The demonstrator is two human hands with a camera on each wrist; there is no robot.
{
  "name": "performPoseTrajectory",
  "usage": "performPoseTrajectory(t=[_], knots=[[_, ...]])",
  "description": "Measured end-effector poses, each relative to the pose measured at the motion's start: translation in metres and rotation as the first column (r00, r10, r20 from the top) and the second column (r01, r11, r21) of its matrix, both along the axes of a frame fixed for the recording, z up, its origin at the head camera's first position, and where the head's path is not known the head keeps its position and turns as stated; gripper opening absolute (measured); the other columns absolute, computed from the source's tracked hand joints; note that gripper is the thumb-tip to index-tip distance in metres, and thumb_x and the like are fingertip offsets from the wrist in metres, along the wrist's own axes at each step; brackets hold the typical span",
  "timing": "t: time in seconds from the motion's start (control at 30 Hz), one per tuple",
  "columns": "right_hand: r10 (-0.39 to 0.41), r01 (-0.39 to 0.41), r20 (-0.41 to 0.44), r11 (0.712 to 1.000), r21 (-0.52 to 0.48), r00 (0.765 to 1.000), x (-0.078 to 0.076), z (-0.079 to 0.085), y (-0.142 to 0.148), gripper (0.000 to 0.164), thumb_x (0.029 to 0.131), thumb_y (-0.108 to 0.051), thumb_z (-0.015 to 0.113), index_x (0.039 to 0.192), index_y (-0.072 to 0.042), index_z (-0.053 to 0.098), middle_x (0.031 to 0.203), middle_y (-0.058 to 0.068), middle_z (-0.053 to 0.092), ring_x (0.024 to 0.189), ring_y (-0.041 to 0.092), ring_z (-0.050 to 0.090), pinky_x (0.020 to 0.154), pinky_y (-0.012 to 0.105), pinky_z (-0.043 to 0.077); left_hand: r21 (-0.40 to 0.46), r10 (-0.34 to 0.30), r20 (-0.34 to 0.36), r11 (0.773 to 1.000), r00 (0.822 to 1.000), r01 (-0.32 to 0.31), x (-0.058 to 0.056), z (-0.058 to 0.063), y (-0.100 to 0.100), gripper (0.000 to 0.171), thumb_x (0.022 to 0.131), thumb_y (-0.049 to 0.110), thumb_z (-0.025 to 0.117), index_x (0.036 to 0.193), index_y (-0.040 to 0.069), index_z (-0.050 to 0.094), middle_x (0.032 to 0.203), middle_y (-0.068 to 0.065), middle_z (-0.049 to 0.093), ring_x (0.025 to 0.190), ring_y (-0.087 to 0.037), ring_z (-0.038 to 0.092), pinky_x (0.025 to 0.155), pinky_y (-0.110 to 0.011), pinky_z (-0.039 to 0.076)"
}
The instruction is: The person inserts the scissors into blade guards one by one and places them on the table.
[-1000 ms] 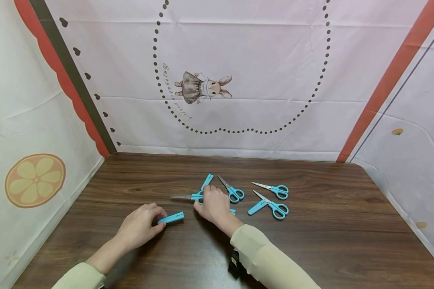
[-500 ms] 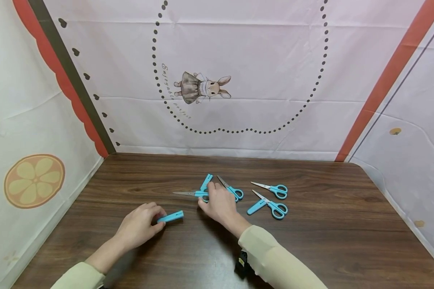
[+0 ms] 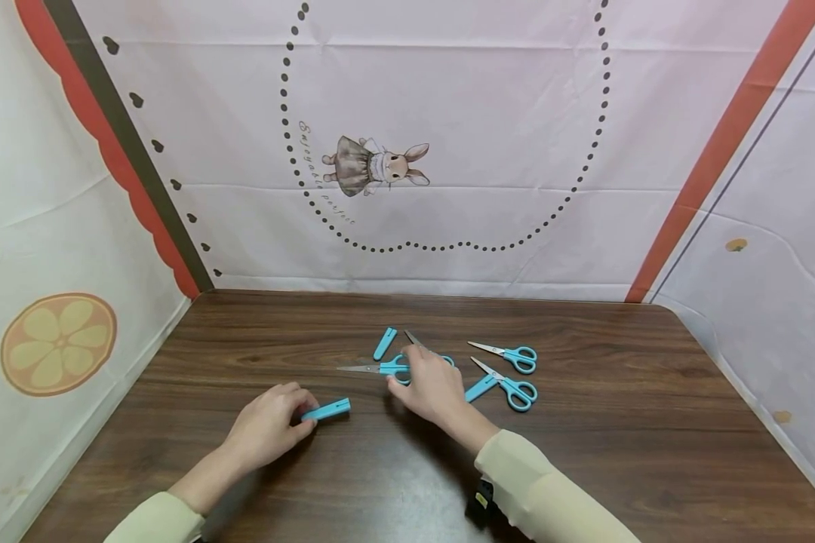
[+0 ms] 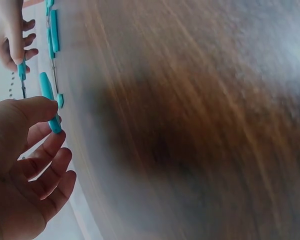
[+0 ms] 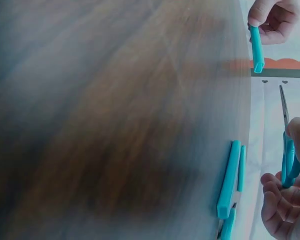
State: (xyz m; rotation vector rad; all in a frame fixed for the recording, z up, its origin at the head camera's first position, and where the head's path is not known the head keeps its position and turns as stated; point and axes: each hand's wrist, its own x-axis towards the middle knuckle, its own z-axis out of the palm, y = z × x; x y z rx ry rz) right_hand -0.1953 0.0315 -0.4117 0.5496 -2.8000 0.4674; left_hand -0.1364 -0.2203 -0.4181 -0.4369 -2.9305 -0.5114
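Right hand [image 3: 432,385] around loop-handled, metal-bladed scissors [image 3: 385,368]

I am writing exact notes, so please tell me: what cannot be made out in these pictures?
Head view: the middle of the rear scissors, covered by the right hand.
Right wrist view: part of the held scissors, behind that hand, itself cut off by the right edge.
Left wrist view: a blue piece, cut off by the top edge.
Both wrist views: fine grain of the tabletop, blurred.
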Motion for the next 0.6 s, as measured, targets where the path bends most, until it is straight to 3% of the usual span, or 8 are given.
performPoseTrajectory(t=[0.23, 0.6], knots=[[0.013, -0.013, -0.030, 1.000, -0.002, 0.999, 0.004, 0.000, 0.013, 0.046, 0.081, -0.046, 0.062, 0.116, -0.016, 0.059, 0.090, -0.002, 0.065, 0.055, 0.010, 0.051, 0.038, 0.022, 0.031, -0.006, -0.004, 0.017, 1.000, 1.000, 0.004, 0.000, -0.003, 0.001, 0.012, 0.074, 0.020, 0.075, 0.080, 0.023, 0.065, 0.071, 0.014, 0.049, 0.063, -0.004, 0.041, 0.055, -0.021, 0.036], [0.037, -0.031, -0.126, 0.998, 0.051, 0.991, 0.009, -0.001, 0.033, 0.044, 0.079, -0.045, 0.065, 0.108, -0.012, 0.061, 0.079, -0.003, 0.060, 0.052, 0.007, 0.047, 0.040, 0.019, 0.031, -0.001, -0.005, -0.005, 1.000, 1.000, 0.005, -0.003, 0.000, 0.005, 0.012, 0.074, 0.020, 0.075, 0.082, 0.021, 0.066, 0.074, 0.012, 0.051, 0.065, -0.004, 0.042, 0.055, -0.022, 0.036]])
